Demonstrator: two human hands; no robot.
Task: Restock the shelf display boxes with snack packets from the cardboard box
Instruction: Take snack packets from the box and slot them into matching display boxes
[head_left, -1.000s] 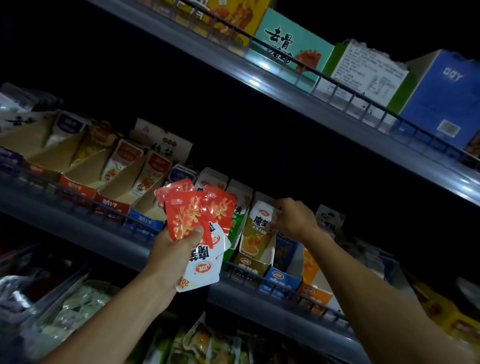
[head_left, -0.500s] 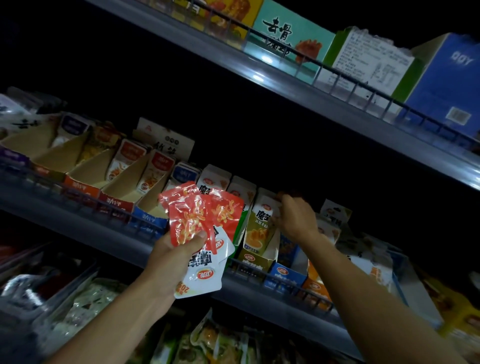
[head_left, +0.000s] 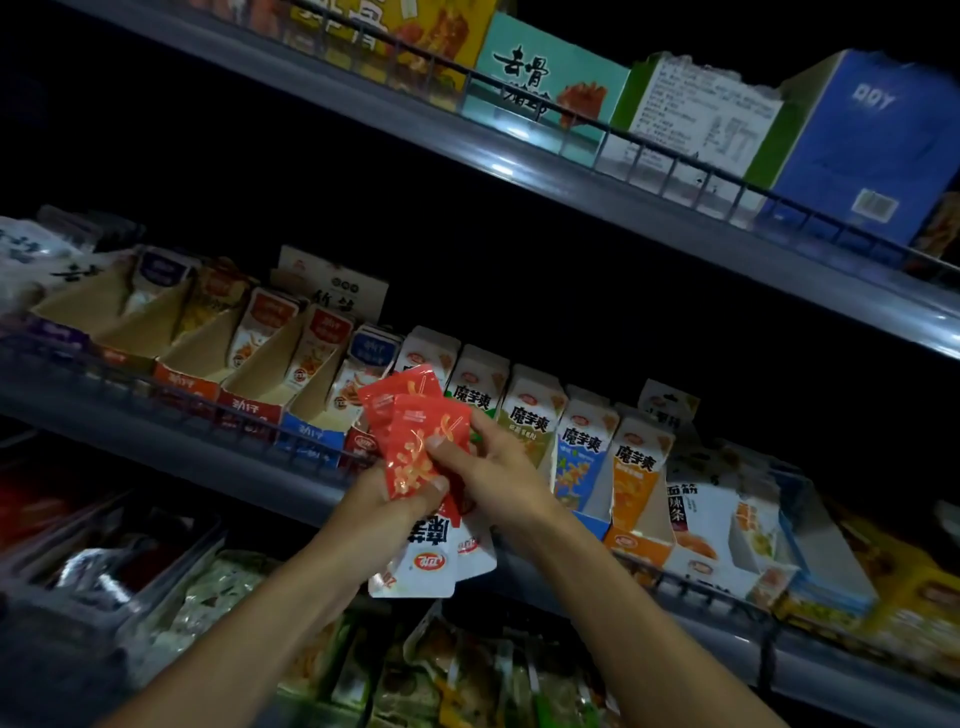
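Left hand: your left hand (head_left: 387, 512) gripped a fanned bunch of snack packets (head_left: 421, 457) from below, thumb pressed across the red front packet.
Right hand: your right hand (head_left: 488, 467) met the same bunch from the right, thumb (head_left: 441, 444) on the front red packet and fingers behind it, pinching that packet.
Packets: red tops with orange-gold print; the white lower ends (head_left: 431, 564) hung below your left hand and showed a red oval logo and part of a large black character, all upside down.
Position: the bunch sat in front of the middle shelf rail (head_left: 171, 400), just left of the upright display boxes.
Display boxes: at least 4 white-topped boxes (head_left: 530, 415) read 魔芋爽 in black, with green, blue and orange lower halves; each carried a small red oval logo.
Left row: angled cardboard boxes (head_left: 218, 358) with red and blue fronts; their print was too blurred to read.
Upper shelf: a teal carton (head_left: 545, 78) read 去骨, and a blue carton (head_left: 872, 135) read what looked like "QQY".
Right side: a white pack (head_left: 688, 506) read 面筋 and 辣条.
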